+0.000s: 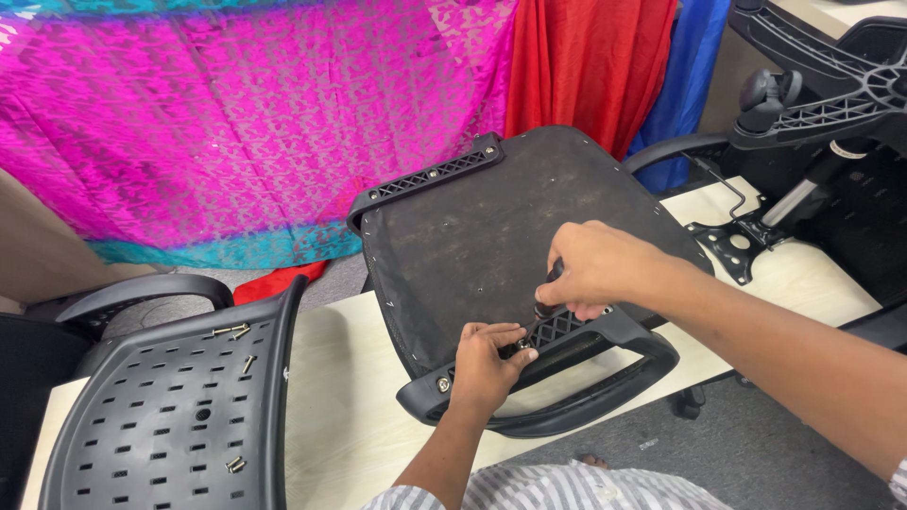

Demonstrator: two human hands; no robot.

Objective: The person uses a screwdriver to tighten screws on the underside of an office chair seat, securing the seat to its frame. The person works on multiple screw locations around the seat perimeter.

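Observation:
An upturned office chair seat (491,227) with a dark underside lies on a pale table (340,406). A black plastic armrest (576,378) is mounted along the seat's near edge. My right hand (595,269) grips the black handle of a screwdriver (545,302), its tip pointing down into the armrest's bracket. My left hand (487,364) pinches at the bracket right where the tip meets it; what is under the fingers is hidden. A silver bolt head (443,384) shows on the bracket to the left.
A black perforated chair backrest (170,406) lies at the left with loose screws (236,332) on it. A second armrest (430,177) sits on the seat's far edge. A chair base with castor (822,104) and gas-lift mechanism (746,236) stands at right. Pink, red and blue cloth (265,113) hangs behind.

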